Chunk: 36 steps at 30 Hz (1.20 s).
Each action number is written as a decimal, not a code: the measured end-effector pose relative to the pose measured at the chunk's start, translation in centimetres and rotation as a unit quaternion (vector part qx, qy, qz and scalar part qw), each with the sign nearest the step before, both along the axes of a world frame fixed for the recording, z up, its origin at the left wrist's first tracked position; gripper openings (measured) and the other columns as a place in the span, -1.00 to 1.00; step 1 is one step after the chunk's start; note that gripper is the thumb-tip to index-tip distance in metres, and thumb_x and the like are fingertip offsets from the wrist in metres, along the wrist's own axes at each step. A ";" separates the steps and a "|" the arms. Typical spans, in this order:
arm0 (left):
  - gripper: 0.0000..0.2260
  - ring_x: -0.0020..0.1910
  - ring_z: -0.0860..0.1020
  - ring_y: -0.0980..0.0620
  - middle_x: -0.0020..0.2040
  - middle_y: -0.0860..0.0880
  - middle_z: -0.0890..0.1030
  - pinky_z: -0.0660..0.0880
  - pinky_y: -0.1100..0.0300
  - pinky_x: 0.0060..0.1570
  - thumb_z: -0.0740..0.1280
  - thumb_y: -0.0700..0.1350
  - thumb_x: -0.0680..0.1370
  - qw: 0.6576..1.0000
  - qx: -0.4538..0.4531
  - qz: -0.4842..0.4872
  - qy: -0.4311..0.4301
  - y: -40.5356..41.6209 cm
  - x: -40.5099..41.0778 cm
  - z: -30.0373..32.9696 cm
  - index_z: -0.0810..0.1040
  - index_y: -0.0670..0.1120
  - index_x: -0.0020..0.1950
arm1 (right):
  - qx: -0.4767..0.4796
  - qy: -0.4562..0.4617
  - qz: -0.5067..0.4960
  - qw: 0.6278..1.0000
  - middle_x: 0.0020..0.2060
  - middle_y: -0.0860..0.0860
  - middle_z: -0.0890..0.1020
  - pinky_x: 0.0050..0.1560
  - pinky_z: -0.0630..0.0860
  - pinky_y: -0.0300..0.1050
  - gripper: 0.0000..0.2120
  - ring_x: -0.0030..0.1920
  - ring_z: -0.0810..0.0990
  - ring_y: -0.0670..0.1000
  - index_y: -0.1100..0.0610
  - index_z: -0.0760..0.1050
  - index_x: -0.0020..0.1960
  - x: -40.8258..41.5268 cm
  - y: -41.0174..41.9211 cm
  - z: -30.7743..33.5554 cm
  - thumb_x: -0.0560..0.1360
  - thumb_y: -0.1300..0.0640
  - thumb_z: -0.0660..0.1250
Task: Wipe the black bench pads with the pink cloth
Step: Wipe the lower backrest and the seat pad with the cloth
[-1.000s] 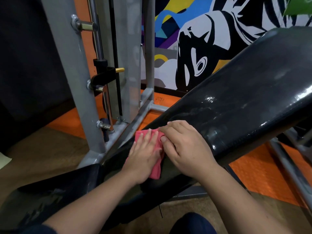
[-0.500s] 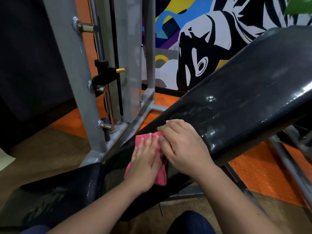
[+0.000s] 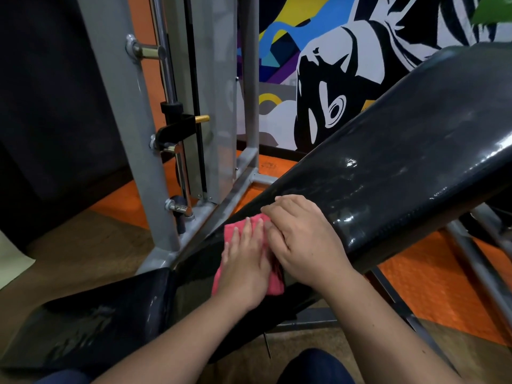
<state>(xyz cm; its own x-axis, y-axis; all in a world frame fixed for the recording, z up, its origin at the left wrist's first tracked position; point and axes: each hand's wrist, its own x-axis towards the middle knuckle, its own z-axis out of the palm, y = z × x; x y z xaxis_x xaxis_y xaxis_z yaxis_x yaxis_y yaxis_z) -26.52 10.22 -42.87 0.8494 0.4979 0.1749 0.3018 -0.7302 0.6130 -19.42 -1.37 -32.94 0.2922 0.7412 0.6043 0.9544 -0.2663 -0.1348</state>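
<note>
The pink cloth lies on the lower end of the long slanted back pad, a little below the centre of the view, toward 6 o'clock. The left hand presses flat on the cloth, its fingers straight and close together. The right hand sits just beside it, toward 3 o'clock, touching the cloth edge; its fingers are curled down, and it seems to pinch or hold the cloth border, but I cannot tell this for sure (the fingertips are hidden).

About progress: the back pad shows wet shiny streaks from its middle up toward 2 o'clock, so I judge this part is already wiped. The cloth is now at the bottom of this pad, near the gap to the flat seat pad at 8 o'clock. The seat pad also has some shiny smears, but it is not clear if it is finished. What is probably left: the last low strip of the back pad, the side edges, and maybe the seat pad.
</note>
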 end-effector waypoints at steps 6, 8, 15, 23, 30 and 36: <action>-0.42 0.60 -0.25 0.11 0.64 0.17 -0.19 -0.10 -0.10 0.57 -0.25 0.37 0.59 1.000 -0.016 0.022 0.005 1.5 -1.0 -0.9 -0.22 0.27 0.60 | 0.003 0.007 -0.001 1.000 0.04 0.01 0.66 0.29 0.43 0.08 -0.74 0.24 0.53 0.10 0.19 0.61 0.17 0.2 0.1 0.0 0.57 0.13 0.24; -0.47 0.60 -0.24 0.08 0.64 0.15 -0.17 -0.13 -0.09 0.58 -0.20 0.30 0.63 0.999 -0.012 0.029 -0.004 -0.1 -0.7 -0.3 -0.22 0.28 0.59 | 0.001 0.006 -0.002 1.000 0.03 0.00 0.65 0.27 0.43 0.06 -0.75 0.23 0.52 0.09 0.18 0.60 0.16 0.1 0.1 -0.1 0.58 0.13 0.24; -0.43 0.59 -0.27 0.15 0.62 0.21 -0.22 -0.09 -0.09 0.57 -0.25 0.39 0.59 1.000 0.006 -0.004 -0.007 1.5 -2.6 -1.7 -0.27 0.29 0.57 | 0.007 0.012 0.000 1.000 0.00 -0.01 0.65 0.23 0.44 0.01 -0.72 0.18 0.53 0.08 0.17 0.61 0.12 0.0 0.1 0.1 0.61 0.08 0.18; -0.42 0.58 -0.28 0.17 0.62 0.22 -0.22 -0.12 -0.04 0.58 -0.24 0.36 0.60 0.999 0.035 -0.016 -0.019 0.8 -4.4 -2.7 -0.21 0.26 0.60 | 0.001 0.010 0.004 1.000 0.01 -0.02 0.64 0.22 0.44 0.00 -0.70 0.19 0.53 0.08 0.16 0.62 0.12 0.0 0.0 0.1 0.61 0.05 0.17; -0.44 0.58 -0.29 0.18 0.63 0.21 -0.20 -0.16 -0.01 0.58 -0.20 0.32 0.63 0.998 0.049 -0.033 -0.037 -0.9 -5.5 -2.8 -0.19 0.23 0.61 | -0.021 0.001 -0.006 1.000 0.02 -0.02 0.65 0.24 0.41 -0.04 -0.66 0.22 0.52 0.06 0.15 0.62 0.14 -0.3 -0.1 0.0 0.62 0.02 0.14; -0.45 0.58 -0.29 0.20 0.62 0.22 -0.20 -0.15 -0.01 0.58 -0.24 0.34 0.62 0.999 0.023 0.012 -0.035 -0.8 -4.3 -2.3 -0.19 0.26 0.60 | -0.019 -0.001 -0.003 1.000 -0.01 -0.02 0.64 0.21 0.44 0.02 -0.69 0.19 0.53 0.09 0.16 0.61 0.11 -0.2 0.1 -0.1 0.62 0.04 0.16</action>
<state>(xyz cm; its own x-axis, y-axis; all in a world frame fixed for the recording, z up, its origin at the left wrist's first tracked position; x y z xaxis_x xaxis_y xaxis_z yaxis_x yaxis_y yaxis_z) -30.85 9.38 -45.20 0.8221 0.5087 0.2558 0.2779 -0.7507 0.5994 -19.61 -1.23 -33.00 0.2955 0.7614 0.5770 0.9530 -0.2773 -0.1222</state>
